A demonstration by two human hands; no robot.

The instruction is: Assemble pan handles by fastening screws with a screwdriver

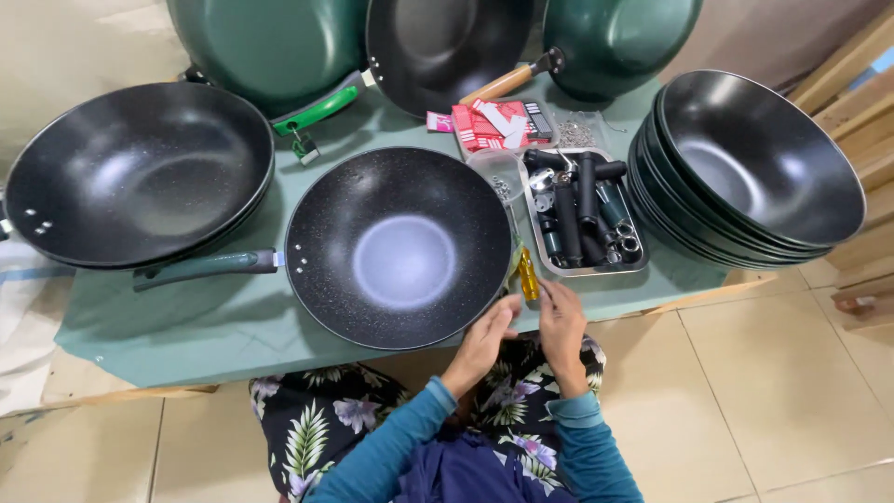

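Observation:
A black speckled wok [399,247] without a handle lies in the middle of the green-covered table [186,326]. My left hand [484,340] touches its near rim, fingers apart. My right hand [562,326] is just right of it at the table's edge, fingers close to a yellow-handled screwdriver [528,273] that lies beside the wok's rim. Whether the right hand holds anything small is hidden.
A metal tray [582,216] of black handles and screws sits right of the wok, red packets [494,123] behind it. A stack of black woks [754,168] stands at right, a handled wok [140,172] at left, more green woks [270,47] at the back.

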